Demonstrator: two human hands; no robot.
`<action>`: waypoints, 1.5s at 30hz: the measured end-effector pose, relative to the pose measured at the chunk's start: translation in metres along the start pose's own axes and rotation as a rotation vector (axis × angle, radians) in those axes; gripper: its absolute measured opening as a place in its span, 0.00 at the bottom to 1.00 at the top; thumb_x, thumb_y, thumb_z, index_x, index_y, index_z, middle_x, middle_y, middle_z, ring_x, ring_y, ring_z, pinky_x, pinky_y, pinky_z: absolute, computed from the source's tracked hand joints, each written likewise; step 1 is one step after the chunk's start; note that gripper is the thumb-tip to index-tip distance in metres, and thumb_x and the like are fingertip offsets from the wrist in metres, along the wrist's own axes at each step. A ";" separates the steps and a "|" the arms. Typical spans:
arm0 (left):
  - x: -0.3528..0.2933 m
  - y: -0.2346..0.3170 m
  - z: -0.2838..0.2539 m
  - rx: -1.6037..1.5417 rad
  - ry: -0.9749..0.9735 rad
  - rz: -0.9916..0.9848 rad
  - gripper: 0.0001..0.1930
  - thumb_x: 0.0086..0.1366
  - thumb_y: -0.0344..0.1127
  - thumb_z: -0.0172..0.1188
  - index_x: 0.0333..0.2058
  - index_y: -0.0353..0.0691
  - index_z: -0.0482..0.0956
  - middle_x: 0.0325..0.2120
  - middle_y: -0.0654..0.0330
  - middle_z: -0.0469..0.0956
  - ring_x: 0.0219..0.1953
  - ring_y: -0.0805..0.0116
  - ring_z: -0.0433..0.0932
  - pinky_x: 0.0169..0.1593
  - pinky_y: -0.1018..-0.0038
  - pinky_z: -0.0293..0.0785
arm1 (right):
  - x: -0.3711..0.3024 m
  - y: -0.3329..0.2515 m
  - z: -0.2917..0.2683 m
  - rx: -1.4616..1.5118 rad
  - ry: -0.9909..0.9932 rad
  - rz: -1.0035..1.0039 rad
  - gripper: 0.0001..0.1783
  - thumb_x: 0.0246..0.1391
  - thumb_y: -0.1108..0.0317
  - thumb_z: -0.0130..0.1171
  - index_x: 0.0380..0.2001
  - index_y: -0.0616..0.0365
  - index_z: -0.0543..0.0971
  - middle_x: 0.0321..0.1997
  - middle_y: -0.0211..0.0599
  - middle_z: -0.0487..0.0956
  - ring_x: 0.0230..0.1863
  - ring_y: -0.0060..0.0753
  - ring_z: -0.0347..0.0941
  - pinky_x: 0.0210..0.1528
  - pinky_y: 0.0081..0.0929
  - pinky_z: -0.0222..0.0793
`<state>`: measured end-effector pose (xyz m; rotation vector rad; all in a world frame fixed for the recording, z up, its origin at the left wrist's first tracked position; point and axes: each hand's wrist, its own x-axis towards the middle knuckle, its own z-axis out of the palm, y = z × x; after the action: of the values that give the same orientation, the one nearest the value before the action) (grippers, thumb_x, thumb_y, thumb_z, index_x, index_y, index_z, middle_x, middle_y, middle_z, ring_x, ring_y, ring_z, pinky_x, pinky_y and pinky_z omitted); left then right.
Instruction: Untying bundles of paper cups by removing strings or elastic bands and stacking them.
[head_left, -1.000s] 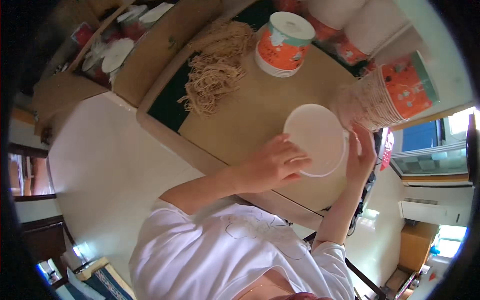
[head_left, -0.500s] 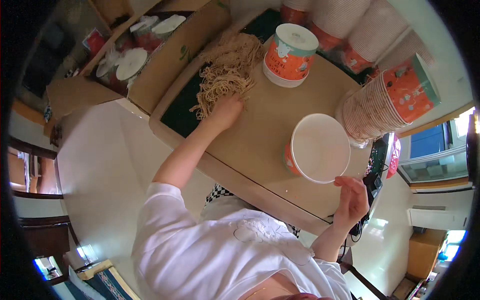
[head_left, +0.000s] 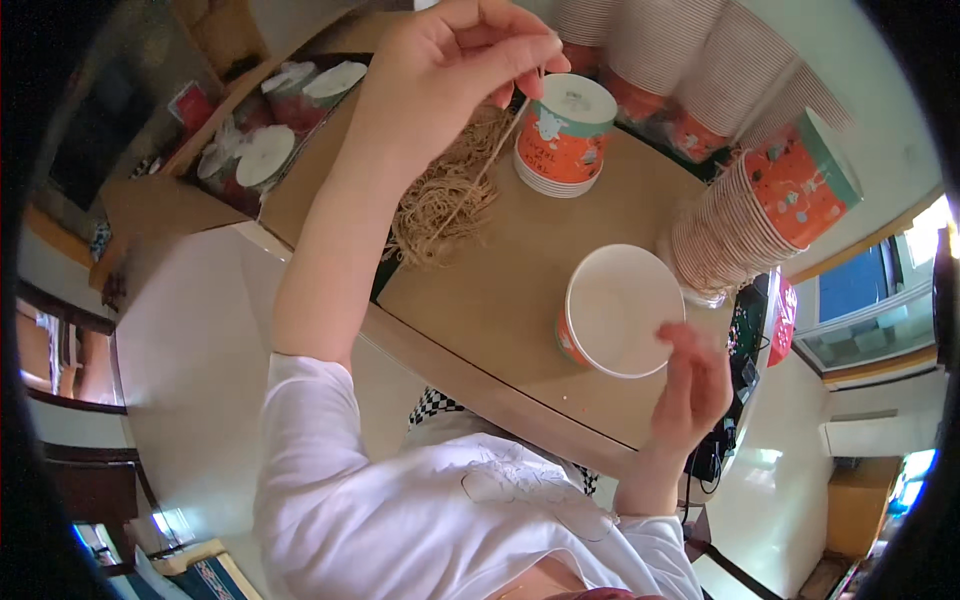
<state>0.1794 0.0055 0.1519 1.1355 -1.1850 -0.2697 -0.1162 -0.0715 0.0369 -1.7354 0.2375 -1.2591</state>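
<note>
My left hand [head_left: 470, 60] is raised high over the table, its thumb and fingers pinched on one strand of twine [head_left: 497, 140]. The strand runs down to a tangled heap of tan twine [head_left: 440, 205] at the table's far left. My right hand [head_left: 690, 385] hovers at the right rim of an open paper bucket [head_left: 625, 310]. Its fingers are curled but smeared by motion, so whether they hold anything does not show. The bucket stands upright, white inside and orange outside, with its mouth toward me.
An upside-down stack of orange and green paper buckets [head_left: 565, 145] stands behind. A taller tilted stack [head_left: 765, 205] is at the right, more wrapped stacks [head_left: 665, 50] at the back. A cardboard box [head_left: 290, 195] with lidded tubs stands left. Cables [head_left: 712, 455] lie by the table's right edge.
My left hand has risen from the twine heap, drawing a strand up with it. My right hand has shifted slightly up and left, over the bucket's rim.
</note>
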 end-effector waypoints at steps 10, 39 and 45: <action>-0.089 -0.002 0.067 0.316 -0.207 -0.044 0.03 0.61 0.26 0.57 0.31 0.36 0.72 0.29 0.64 0.71 0.31 0.76 0.67 0.35 0.80 0.64 | 0.033 0.005 0.066 0.173 -0.158 0.353 0.11 0.56 0.79 0.55 0.43 0.60 0.71 0.27 0.24 0.69 0.27 0.11 0.61 0.28 0.11 0.57; -0.137 -0.085 0.178 0.593 -0.696 -0.212 0.16 0.58 0.34 0.61 0.44 0.36 0.73 0.36 0.53 0.78 0.37 0.55 0.78 0.39 0.66 0.75 | -0.048 0.013 -0.123 0.122 0.659 0.263 0.02 0.52 0.82 0.51 0.29 0.64 0.71 0.25 0.29 0.67 0.20 0.14 0.57 0.19 0.13 0.50; -0.136 -0.085 0.180 0.530 -0.630 -0.187 0.15 0.57 0.32 0.60 0.44 0.39 0.74 0.38 0.53 0.77 0.35 0.52 0.78 0.39 0.61 0.74 | -0.042 0.012 -0.099 -0.085 0.599 0.318 0.04 0.50 0.80 0.55 0.28 0.60 0.75 0.28 0.24 0.70 0.25 0.11 0.64 0.24 0.11 0.57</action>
<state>0.0048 -0.0399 -0.0082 1.7001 -1.7706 -0.4993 -0.2122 -0.1084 0.0035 -1.2789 0.8889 -1.5095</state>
